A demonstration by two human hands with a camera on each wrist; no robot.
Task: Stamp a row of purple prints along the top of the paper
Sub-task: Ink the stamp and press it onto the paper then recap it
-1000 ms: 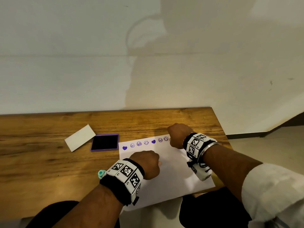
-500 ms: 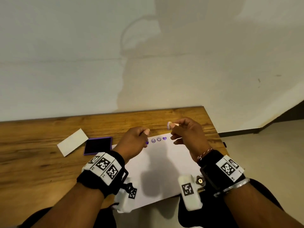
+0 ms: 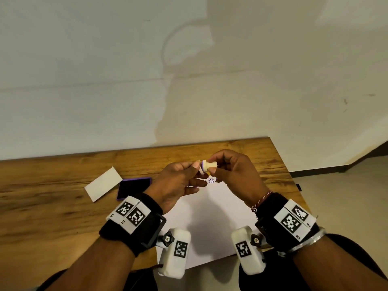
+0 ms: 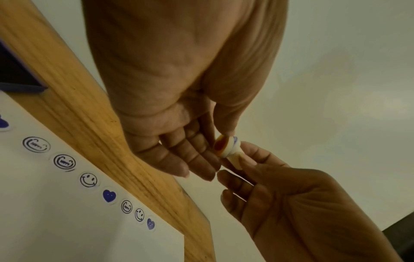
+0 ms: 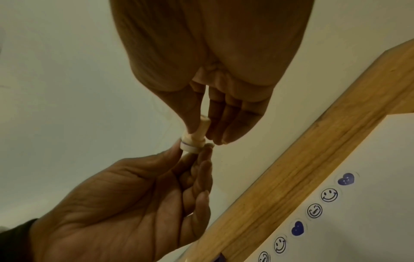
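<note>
Head view, item one: small cream stamp [image 3: 206, 166], held in the air above the top edge of the paper [image 3: 210, 217], clear of the sheet. Right hand [image 3: 235, 175] pinches its handle between thumb and fingers. Left hand [image 3: 178, 183] has thumb and fingertips closed on the ringed print end, which points toward the left palm.

Item two: paper, lying on the wooden table [image 3: 52, 206]. Row of purple prints [image 4: 89, 180] runs along its top edge, hearts and smiling faces alternating unevenly; the last heart lies nearest the paper's right corner.

Item three: purple ink pad [image 3: 134, 187], open, just beside the paper's upper left corner. White card [image 3: 104, 183], beyond the pad, further from the paper.

Risks, as judged:
- Inked face sits against the left fingertips; likely cause of smudged fingers, then stray purple marks on the paper.
- Two-handed pinch on a short, smooth stamp; a slack transfer could drop it face down on the sheet, leaving a print outside the row.
- Little bare edge appears to remain beyond the last heart; a further print there may overlap it or fall off the paper.
- Neither hand rests on the paper; it may slide under the next press and blur the print.
</note>
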